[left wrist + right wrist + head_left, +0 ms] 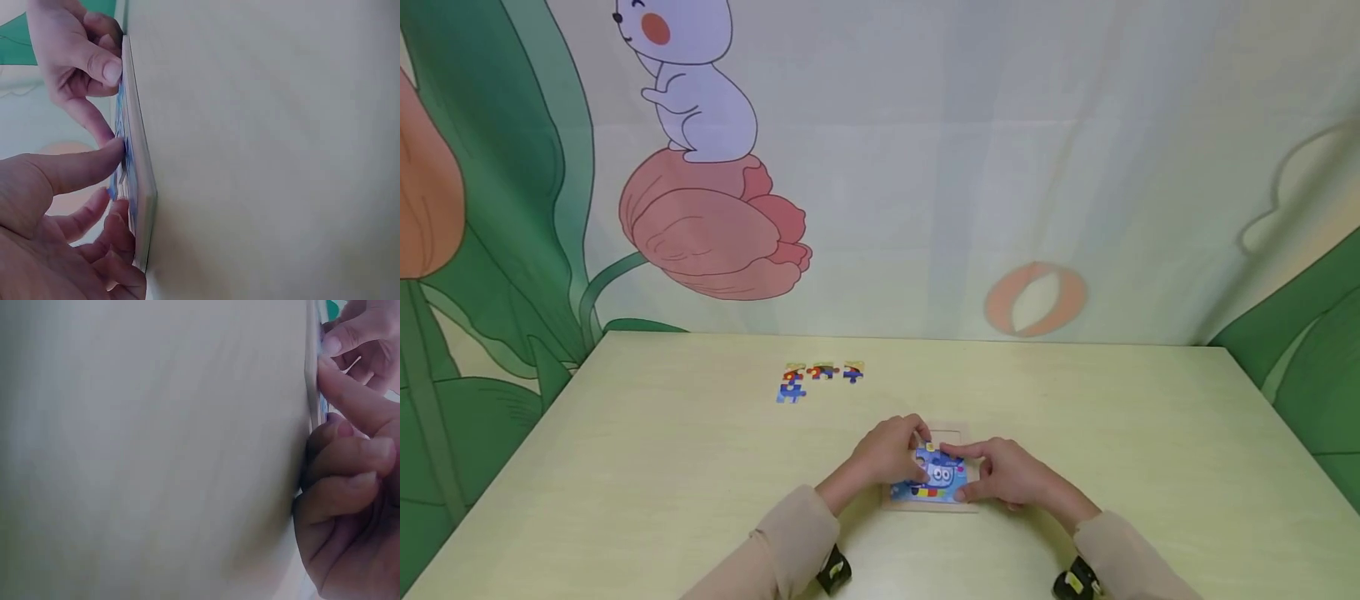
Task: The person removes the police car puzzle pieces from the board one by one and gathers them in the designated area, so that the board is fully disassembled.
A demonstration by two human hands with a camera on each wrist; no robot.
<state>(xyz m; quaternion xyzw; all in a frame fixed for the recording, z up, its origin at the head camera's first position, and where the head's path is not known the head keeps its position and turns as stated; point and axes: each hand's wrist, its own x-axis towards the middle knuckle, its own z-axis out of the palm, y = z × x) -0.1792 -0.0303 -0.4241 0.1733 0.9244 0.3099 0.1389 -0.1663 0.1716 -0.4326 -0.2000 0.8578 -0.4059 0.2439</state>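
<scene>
A small wooden puzzle tray lies on the table in front of me. In it is a partly assembled jigsaw puzzle, blue with a smiling cartoon face and a row of coloured blocks. My left hand reaches over the tray's left side, pinching a blue puzzle piece between thumb and index finger, close over the puzzle. From the right, my right hand rests on the puzzle. Its thumb presses near the lower right corner and its extended index finger touches the top edge; the other fingers curl beside the tray.
Several loose puzzle pieces in blue, red and yellow lie farther back on the left of the pale table. A printed curtain hangs behind the table's far edge. Black wrist devices sit under both sleeves.
</scene>
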